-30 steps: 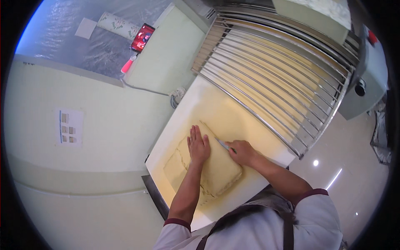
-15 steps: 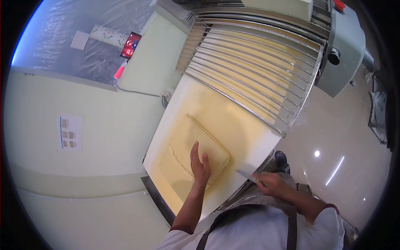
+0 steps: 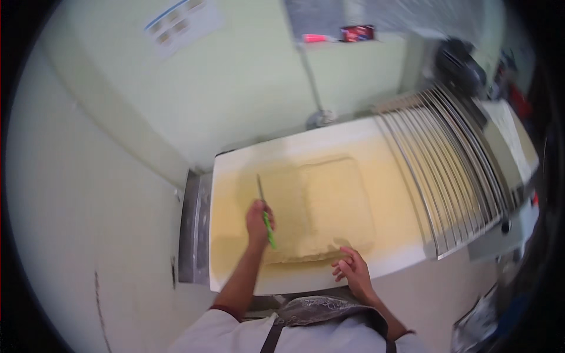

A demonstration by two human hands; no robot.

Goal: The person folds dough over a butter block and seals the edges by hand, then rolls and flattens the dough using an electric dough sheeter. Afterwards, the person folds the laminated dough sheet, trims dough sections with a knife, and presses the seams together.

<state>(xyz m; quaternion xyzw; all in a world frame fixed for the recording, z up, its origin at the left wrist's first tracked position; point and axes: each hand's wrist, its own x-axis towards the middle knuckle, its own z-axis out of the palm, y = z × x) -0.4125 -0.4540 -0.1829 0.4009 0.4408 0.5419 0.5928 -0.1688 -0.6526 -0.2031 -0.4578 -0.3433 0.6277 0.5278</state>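
A pale, folded slab of dough [image 3: 332, 200] lies on the cream and white bed [image 3: 403, 247] of a machine. My left hand [image 3: 256, 223] is closed round a knife with a green handle [image 3: 268, 229], holding it over the left part of the slab, blade pointing away from me. My right hand [image 3: 353, 270] hangs at the slab's near edge, fingers apart and loosely curled, holding nothing. The slab's outline is faint and slightly blurred.
A metal wire guard [image 3: 441, 165] covers the bed's right end. A steel ledge [image 3: 194, 235] borders its left. Behind are a pale wall [image 3: 253, 88] with a paper sheet [image 3: 179, 23], a phone [image 3: 357, 33] beside a pink-handled tool [image 3: 315, 38], and a dark machine part [image 3: 459, 65].
The view has swung round, so the bed lies crosswise. The knife has passed from my right hand to my left, and my right hand has let go.
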